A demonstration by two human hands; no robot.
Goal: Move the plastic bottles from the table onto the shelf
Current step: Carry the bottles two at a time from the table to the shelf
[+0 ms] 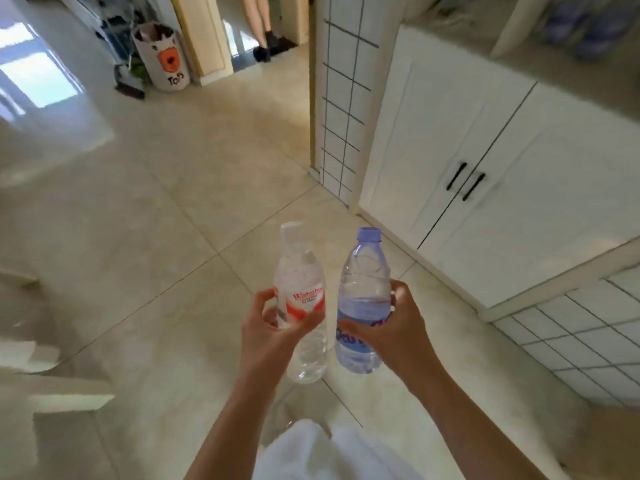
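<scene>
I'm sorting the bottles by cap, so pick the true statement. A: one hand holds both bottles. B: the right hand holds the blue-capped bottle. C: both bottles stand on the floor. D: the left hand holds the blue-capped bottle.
B: the right hand grips the blue-capped bottle, while the left hand grips the clear bottle with the red label; both are held up above the floor.

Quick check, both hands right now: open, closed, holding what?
Left hand: grips the clear bottle with the red label.
Right hand: grips the blue-capped bottle.
</scene>
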